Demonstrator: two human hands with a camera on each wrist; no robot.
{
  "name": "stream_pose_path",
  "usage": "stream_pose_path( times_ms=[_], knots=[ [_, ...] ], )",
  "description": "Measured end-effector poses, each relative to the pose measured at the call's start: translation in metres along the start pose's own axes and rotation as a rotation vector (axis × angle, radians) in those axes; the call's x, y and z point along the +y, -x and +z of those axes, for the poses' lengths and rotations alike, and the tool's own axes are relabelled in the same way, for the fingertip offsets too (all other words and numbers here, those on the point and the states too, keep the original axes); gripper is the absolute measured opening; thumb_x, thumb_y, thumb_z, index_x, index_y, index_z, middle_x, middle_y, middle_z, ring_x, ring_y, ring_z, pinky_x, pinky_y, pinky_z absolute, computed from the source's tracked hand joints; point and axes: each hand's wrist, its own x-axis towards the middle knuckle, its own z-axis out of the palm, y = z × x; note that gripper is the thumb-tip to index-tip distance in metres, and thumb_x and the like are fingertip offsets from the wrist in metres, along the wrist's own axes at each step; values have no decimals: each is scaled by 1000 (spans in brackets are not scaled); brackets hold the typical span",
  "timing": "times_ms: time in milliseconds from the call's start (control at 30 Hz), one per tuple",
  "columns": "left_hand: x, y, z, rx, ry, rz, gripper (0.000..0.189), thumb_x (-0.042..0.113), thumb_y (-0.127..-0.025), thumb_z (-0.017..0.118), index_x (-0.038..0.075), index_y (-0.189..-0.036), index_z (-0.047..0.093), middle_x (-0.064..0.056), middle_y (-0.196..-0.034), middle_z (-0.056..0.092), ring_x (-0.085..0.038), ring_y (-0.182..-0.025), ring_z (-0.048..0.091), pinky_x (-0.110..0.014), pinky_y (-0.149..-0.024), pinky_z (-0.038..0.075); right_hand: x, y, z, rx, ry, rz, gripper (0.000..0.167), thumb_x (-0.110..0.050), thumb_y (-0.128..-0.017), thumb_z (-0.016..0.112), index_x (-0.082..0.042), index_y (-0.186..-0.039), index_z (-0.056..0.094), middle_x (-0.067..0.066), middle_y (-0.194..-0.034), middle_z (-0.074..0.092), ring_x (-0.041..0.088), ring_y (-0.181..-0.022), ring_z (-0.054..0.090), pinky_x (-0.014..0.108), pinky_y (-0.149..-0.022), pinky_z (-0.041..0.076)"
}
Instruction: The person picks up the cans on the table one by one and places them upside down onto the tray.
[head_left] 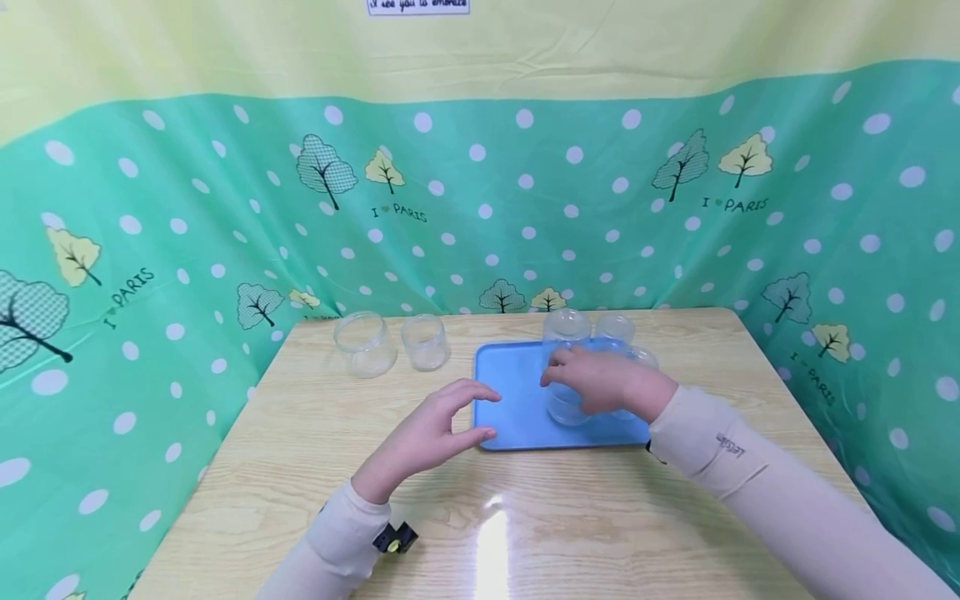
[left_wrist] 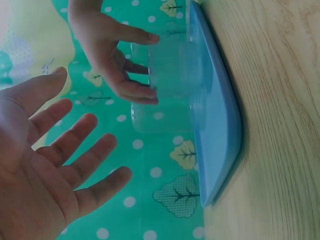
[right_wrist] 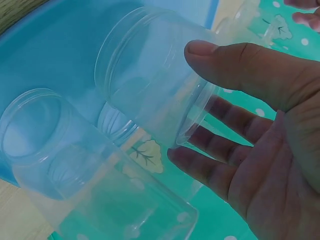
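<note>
On the blue tray [head_left: 513, 392], my right hand [head_left: 600, 379] holds a clear jar [head_left: 566, 408] near its upper end. In the right wrist view the thumb presses the jar's side, with the fingertips at the opposite edge. Beside it stands another clear jar [right_wrist: 100, 175], also on the tray. My left hand [head_left: 431, 429] hovers at the tray's left edge, thumb and fingers spread apart around nothing. The left wrist view shows that hand [left_wrist: 60, 165] with its palm bare, apart from the jars. Part of the held jar is hidden behind my right hand in the head view.
A wide clear jar [head_left: 366, 346] and a smaller clear jar [head_left: 425, 343] stand on the wooden table [head_left: 330, 417] left of the tray. More clear jars [head_left: 615, 327] cluster at the tray's right side. A green patterned curtain [head_left: 480, 233] hangs behind the table.
</note>
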Motion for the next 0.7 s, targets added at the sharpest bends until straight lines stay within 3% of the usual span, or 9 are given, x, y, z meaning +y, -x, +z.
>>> stream_pose_path(
  times_ms=[700],
  knots=[
    [-5, 2, -5, 13, -24, -10, 40, 32, -95, 75, 21, -132, 64, 9, -134, 62, -10, -130, 55, -38, -113, 47, -3, -2, 9, -8, -25, -20, 63, 3, -78, 85, -22, -133, 66, 10, -140, 55, 33, -130, 52, 46, -93, 59]
  ],
)
